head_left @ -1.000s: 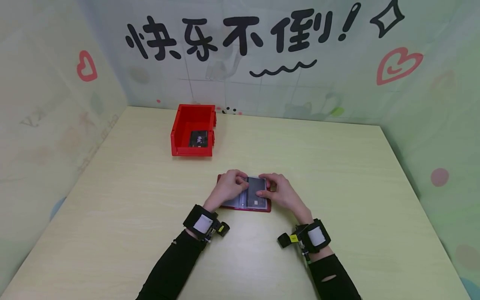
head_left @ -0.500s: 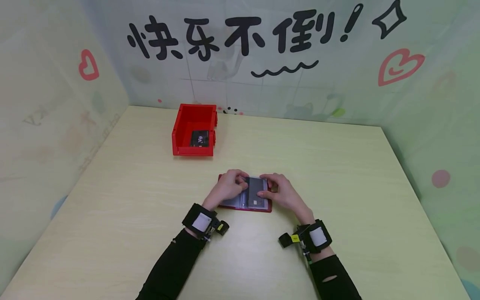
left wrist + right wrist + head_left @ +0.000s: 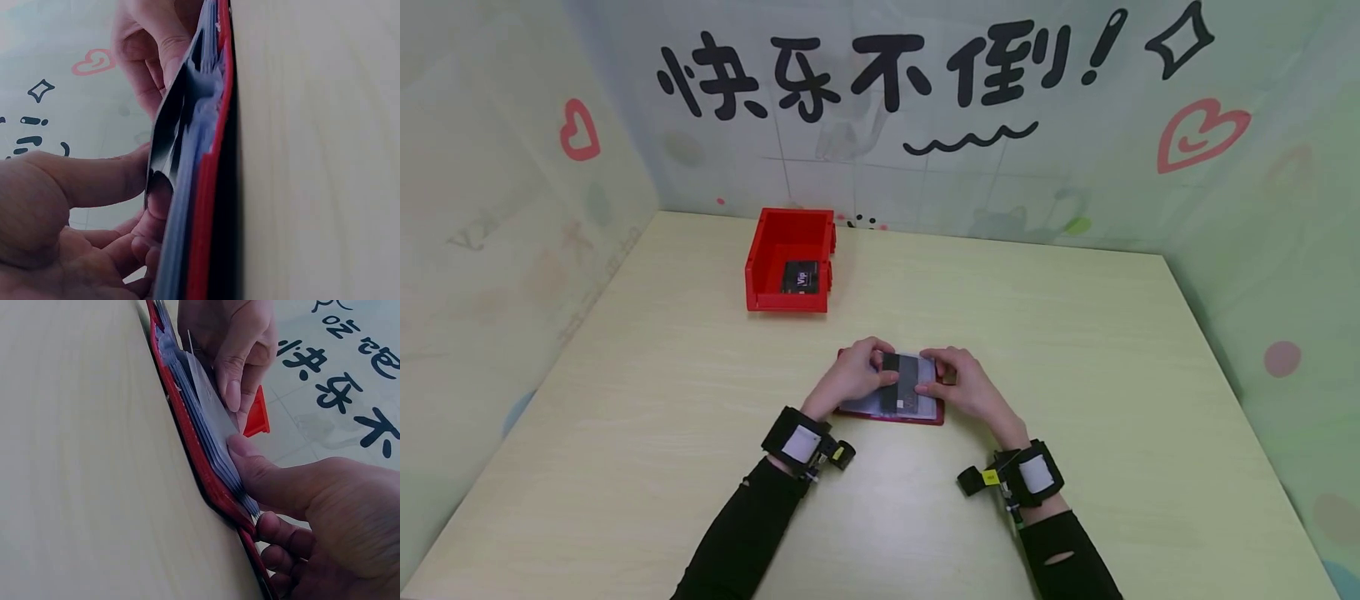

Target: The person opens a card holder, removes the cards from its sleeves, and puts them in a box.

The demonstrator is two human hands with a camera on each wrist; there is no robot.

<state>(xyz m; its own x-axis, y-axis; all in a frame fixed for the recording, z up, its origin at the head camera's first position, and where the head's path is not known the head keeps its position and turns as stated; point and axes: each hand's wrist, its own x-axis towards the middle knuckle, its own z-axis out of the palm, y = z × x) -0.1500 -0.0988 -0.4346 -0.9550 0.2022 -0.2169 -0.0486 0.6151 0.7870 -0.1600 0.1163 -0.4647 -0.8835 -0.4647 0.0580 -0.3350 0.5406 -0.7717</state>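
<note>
A red card holder [image 3: 891, 413] lies open on the table, its clear sleeves [image 3: 925, 371] facing up. My left hand [image 3: 878, 372] pinches a dark card [image 3: 901, 385] that sticks partly out of a sleeve towards the left. In the left wrist view the thumb and fingers [image 3: 128, 175] close on that dark card [image 3: 167, 134] above the holder's red edge [image 3: 203, 206]. My right hand [image 3: 934, 382] grips the holder's right side. Its thumb [image 3: 269, 478] presses on the clear sleeves [image 3: 203, 406] over the red cover [image 3: 209, 487].
A red bin [image 3: 758, 283] stands at the back left of the pale wooden table [image 3: 1075, 350], with a black card [image 3: 798, 277] lying inside. Patterned walls enclose the table on three sides. Both wrists wear black camera bands.
The dark card has slid left out of its sleeve under my left fingers. The right hand and the holder have stayed put.
</note>
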